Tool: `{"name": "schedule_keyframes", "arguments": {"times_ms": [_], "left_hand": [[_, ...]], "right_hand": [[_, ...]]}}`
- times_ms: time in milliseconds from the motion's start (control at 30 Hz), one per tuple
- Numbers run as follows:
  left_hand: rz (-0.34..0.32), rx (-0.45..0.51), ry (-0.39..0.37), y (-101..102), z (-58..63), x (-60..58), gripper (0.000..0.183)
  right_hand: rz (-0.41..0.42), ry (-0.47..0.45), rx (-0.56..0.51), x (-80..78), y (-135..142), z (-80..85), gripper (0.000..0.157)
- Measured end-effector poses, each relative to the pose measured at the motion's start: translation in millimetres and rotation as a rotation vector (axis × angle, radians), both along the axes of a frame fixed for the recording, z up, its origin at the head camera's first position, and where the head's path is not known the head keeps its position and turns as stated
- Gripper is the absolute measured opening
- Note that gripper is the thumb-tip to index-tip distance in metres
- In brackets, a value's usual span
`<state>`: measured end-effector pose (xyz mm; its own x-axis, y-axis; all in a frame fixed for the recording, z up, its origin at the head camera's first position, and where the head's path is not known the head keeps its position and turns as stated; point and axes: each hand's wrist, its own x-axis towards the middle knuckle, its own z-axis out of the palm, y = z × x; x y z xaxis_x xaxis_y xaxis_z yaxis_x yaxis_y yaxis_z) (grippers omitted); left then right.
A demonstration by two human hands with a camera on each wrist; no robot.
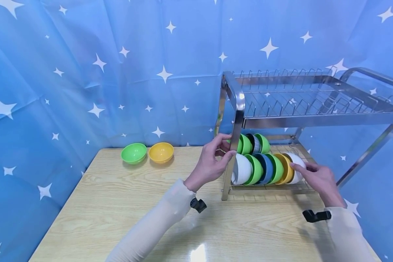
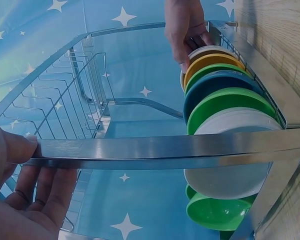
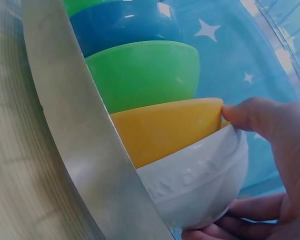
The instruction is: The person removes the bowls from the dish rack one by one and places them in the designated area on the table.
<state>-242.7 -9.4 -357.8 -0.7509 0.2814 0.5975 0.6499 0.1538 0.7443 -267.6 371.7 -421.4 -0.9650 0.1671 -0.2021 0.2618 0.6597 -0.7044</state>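
Observation:
My left hand [image 1: 212, 159] grips the front left post of a metal dish rack [image 2: 140, 149], thumb on one side and fingers curled behind. With my right hand [image 1: 320, 179] I hold a white bowl [image 3: 200, 182] at the right end of the lower tier's front row. The thumb lies at its rim by the yellow bowl [image 3: 165, 127]; the other fingers curl round its outside. Leftward in that row stand a green bowl [image 1: 276, 169], a blue bowl [image 1: 266, 169], another green bowl [image 1: 256, 170] and a white bowl [image 1: 242, 170], all on edge.
Behind the front row stand several more bowls, including a green bowl [image 1: 264, 143] and a dark patterned bowl [image 1: 256, 143]. The wire upper tier [image 1: 291, 122] overhangs them. Further left, a green bowl [image 1: 134, 153] and a yellow bowl [image 1: 161, 152] sit upright on the wooden table [image 1: 118, 203].

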Motion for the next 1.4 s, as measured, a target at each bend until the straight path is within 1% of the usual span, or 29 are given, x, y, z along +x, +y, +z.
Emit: {"name": "schedule_keyframes", "arguments": {"times_ms": [200, 367, 500, 567, 700, 1000, 1233, 1400], "left_hand": [[0.0, -0.001, 0.011, -1, -0.8, -0.6, 0.032], [-0.002, 0.004, 0.013, 0, -1.4, 0.2, 0.032], [-0.002, 0.004, 0.012, 0, -1.9, 0.6, 0.033], [-0.001, 0.005, 0.009, 0, -2.3, 0.6, 0.033], [-0.001, 0.006, 0.007, 0, -2.8, 0.3, 0.033], [-0.001, 0.005, 0.003, 0, -3.1, 0.6, 0.032], [0.001, 0.005, -0.001, 0, -3.5, 0.6, 0.033], [-0.002, 0.007, 0.001, 1, -3.9, 0.7, 0.033]], "right_hand": [[-0.011, 0.071, 0.066, 1.7, -2, -1.4, 0.108], [-0.019, 0.141, 0.129, 1.8, -2, -5.0, 0.099], [-0.049, 0.199, 0.152, 1.8, -3, -7.6, 0.09], [-0.06, 0.218, 0.158, 1.9, -3, -8.2, 0.089], [-0.066, 0.234, 0.164, 2.3, -3, -8.1, 0.09], [-0.069, 0.244, 0.142, 3.3, -3, -5.2, 0.098], [-0.088, 0.282, 0.162, 3.5, -2, -1.3, 0.094], [-0.115, 0.301, 0.131, 5.2, 0, 2.5, 0.091]]}}
